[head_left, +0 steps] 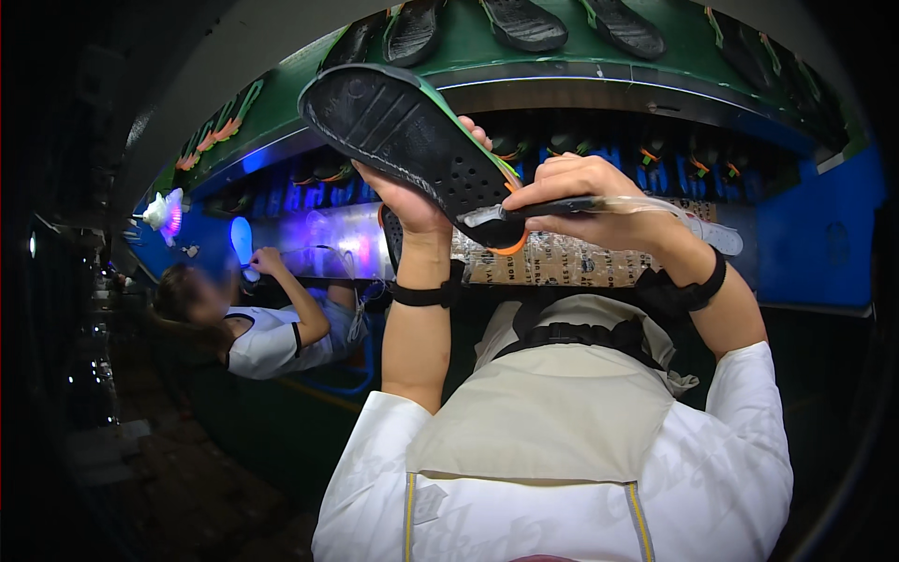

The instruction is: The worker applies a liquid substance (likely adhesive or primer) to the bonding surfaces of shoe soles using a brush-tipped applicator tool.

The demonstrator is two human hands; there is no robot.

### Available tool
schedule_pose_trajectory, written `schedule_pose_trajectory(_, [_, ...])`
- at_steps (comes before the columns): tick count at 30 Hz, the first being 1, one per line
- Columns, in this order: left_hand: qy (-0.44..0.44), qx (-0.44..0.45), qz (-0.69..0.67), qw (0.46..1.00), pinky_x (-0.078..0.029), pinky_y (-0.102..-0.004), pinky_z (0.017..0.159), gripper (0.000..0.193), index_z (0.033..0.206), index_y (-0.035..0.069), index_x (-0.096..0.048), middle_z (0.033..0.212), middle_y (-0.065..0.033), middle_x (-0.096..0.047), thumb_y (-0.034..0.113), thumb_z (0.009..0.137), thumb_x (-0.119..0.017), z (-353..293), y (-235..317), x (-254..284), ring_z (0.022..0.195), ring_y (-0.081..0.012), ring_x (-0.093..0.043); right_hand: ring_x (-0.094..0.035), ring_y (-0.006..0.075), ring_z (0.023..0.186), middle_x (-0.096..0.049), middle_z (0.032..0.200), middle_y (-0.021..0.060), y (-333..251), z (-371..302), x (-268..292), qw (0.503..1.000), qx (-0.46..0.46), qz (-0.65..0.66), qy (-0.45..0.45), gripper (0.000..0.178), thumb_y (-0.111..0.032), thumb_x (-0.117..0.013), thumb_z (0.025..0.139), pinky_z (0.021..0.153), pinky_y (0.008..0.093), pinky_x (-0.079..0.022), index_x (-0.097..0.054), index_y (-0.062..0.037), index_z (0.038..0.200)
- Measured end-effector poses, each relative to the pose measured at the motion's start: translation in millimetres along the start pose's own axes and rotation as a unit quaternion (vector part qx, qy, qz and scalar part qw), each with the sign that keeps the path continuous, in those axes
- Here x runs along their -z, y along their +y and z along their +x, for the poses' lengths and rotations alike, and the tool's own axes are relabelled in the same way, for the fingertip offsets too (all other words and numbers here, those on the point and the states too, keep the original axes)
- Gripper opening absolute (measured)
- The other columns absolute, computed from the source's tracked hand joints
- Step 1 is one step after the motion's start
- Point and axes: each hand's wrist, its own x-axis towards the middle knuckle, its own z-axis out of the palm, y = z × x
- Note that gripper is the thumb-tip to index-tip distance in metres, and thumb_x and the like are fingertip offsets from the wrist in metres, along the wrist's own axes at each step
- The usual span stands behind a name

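A black shoe sole (403, 131) with a green and orange rim is tilted up in front of me. My left hand (412, 201) grips it from beneath, with fingertips showing past its right edge. One end of the sole has a pattern of small holes. My right hand (599, 201) is closed round the dark handle of a brush (565, 206). The pale brush head touches the sole near its lower, orange-rimmed end. From the handle a clear tube (646, 204) runs back over my right wrist. Behind my left wrist, another dark sole (391, 234) is partly hidden.
Several black soles (524, 25) lie on a green conveyor (459, 67) ahead. Under it is a shelf with dark and blue pieces. Printed brown paper (552, 265) covers part of the bench. At left a co-worker (281, 328) sits near a lit white fan-like thing (169, 215).
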Motion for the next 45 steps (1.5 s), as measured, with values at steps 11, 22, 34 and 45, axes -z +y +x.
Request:
schedule_pose_trajectory(11, [-0.207,0.077,0.142,0.965,-0.058,-0.0518,0.097,0.123,0.151,-0.005,-0.042,0.134,-0.03,-0.061,0.097,0.083,-0.037,29.8,14.1,-11.0,0.116,-0.0406,-0.066,-0.068,0.0317,0.088,-0.073,0.091,0.0106,-2.2,-0.8,5.7,0.986,0.055,-0.15,-0.055,0.031,-0.014,-0.084,0.084,0.083,0.0414,-0.053,-0.079,-0.0106,0.114])
schedule_pose_trajectory(22, [-0.193,0.084,0.428,0.879,-0.054,-0.0306,0.093,0.077,0.126,-0.005,-0.069,0.116,-0.0098,-0.073,0.065,0.108,-0.041,47.1,0.6,-26.7,0.101,-0.0148,-0.066,-0.07,0.0321,0.104,-0.075,0.107,0.0105,-1.3,2.2,3.9,0.985,0.035,-0.126,-0.109,0.03,-0.011,-0.082,0.083,0.092,0.0426,-0.056,-0.079,-0.0106,0.113])
schedule_pose_trajectory(34, [-0.082,0.091,0.555,0.823,-0.054,-0.0317,0.085,0.083,0.112,-0.005,-0.074,0.092,-0.0095,-0.074,0.069,0.107,-0.037,33.6,7.2,37.7,0.093,-0.014,-0.066,-0.069,0.0288,0.097,-0.075,0.099,0.0084,12.3,1.1,-5.4,0.982,-0.017,-0.131,-0.139,0.027,-0.014,-0.082,0.086,0.091,0.0389,-0.053,-0.078,-0.0101,0.112])
schedule_pose_trajectory(45, [0.216,0.238,-0.041,0.946,-0.022,-0.0798,0.114,0.111,0.16,0.009,-0.041,0.161,-0.0274,-0.041,0.093,0.088,-0.03,-134.7,9.4,231.9,0.146,-0.0563,-0.037,-0.053,0.0045,0.073,-0.066,0.083,-0.0036,104.8,-64.2,-30.4,0.919,-0.296,0.136,0.223,0.019,-0.014,-0.071,0.092,0.067,0.0224,-0.042,-0.076,-0.0033,0.106])
